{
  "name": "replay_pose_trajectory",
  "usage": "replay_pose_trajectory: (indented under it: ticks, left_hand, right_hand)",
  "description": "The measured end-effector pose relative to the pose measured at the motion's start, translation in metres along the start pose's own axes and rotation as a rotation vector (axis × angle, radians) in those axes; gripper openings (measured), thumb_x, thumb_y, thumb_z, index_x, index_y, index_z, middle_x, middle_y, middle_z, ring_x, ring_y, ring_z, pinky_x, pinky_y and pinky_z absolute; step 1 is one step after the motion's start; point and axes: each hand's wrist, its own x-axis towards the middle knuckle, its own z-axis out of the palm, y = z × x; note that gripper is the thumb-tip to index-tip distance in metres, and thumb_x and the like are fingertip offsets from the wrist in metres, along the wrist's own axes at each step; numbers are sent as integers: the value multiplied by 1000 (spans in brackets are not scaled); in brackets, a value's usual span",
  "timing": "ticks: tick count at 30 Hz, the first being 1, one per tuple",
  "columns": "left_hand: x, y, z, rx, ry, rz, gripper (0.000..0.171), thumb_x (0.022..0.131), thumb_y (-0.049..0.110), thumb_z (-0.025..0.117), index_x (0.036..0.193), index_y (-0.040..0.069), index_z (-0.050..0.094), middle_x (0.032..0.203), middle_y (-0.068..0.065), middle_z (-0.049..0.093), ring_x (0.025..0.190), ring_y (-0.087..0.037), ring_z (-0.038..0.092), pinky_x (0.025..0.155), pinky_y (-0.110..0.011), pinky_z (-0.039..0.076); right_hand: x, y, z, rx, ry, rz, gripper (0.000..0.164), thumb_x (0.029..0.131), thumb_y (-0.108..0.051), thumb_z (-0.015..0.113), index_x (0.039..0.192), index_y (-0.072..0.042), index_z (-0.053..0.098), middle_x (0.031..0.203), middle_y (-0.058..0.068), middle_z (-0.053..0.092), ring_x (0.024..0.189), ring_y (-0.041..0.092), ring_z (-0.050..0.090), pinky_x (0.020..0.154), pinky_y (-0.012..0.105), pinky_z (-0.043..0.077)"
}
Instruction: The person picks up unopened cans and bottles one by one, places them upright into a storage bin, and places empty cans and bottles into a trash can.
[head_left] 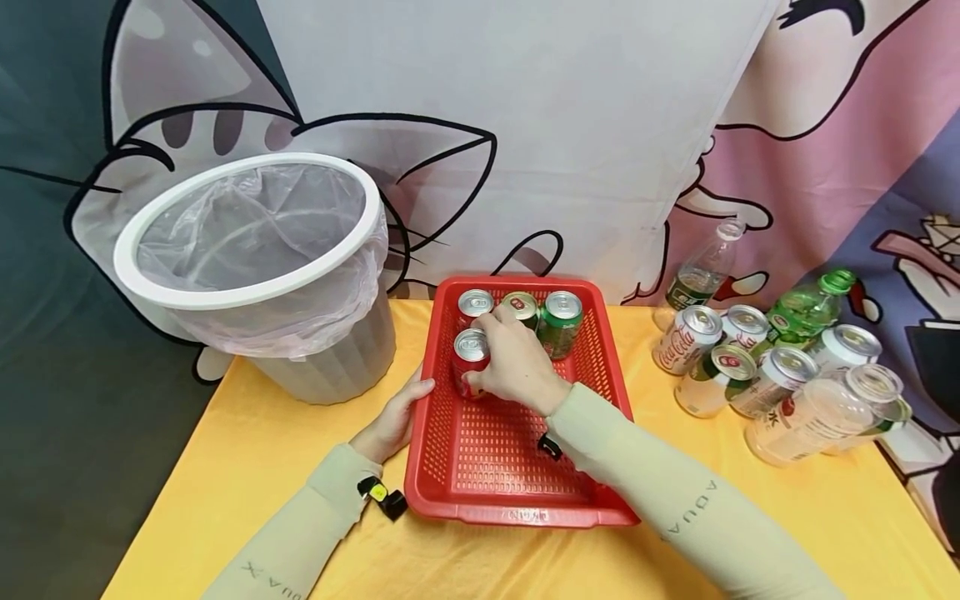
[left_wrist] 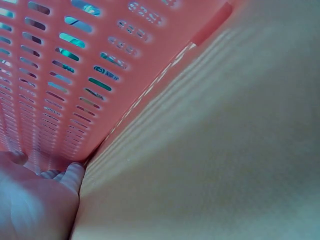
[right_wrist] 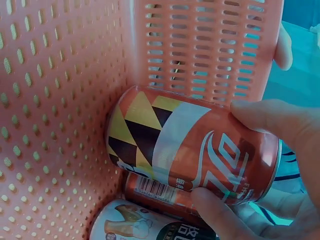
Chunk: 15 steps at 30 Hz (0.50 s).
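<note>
A red plastic basket with slotted sides stands on the yellow-covered table. My right hand grips a red soda can near its top, inside the basket's left side. In the right wrist view this can shows a yellow-and-black checked band, with thumb and fingers on either side. Behind it stand another red can, a can with a green and gold top and a green can. My left hand holds the basket's left side, its thumb at the rim and fingers against the outer wall.
A bin with a white rim and clear liner stands at the left. On the right are several upright cans, a clear bottle, a green bottle and a wide clear bottle. A printed cloth hangs behind the table.
</note>
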Motion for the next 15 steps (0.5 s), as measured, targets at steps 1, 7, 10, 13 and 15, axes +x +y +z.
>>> replay_pose_trajectory:
  ticks: [1,7,10,13,15]
  left_hand:
    - [0,0,0,0,0,2,70,103,28,32,164,17,-1,147,-4,39,128,-28,53,100,-42,54]
    - [1,-2,-1,-1,-6,-5,71,103,29,32,165,20,-1,150,-6,36,132,-29,50,102,-42,52]
    - [1,-2,-1,-1,-1,-13,72,103,30,32,166,21,-1,153,-11,33,130,-29,51,100,-42,53]
    - [1,-2,0,-2,9,-19,72,102,29,32,165,21,-2,155,-16,30,128,-28,53,98,-41,54]
    - [0,-1,0,-2,11,-23,72,102,29,32,166,21,-2,156,-18,28,128,-28,53,98,-41,55]
  right_hand:
    - [0,0,0,1,1,8,73,70,-33,95,129,-8,61,121,11,59,101,28,67,91,44,59]
    - [1,1,0,-1,-11,51,73,70,-35,95,128,-7,60,120,11,55,101,28,66,92,44,59]
    - [2,2,1,10,-6,57,75,70,-34,95,129,-6,59,122,11,55,102,29,66,93,44,59]
    - [3,3,2,24,7,58,76,71,-34,96,131,-6,58,123,12,55,103,29,67,93,45,59]
    - [4,4,2,35,13,59,77,71,-33,96,132,-6,58,123,12,54,104,30,67,93,45,59]
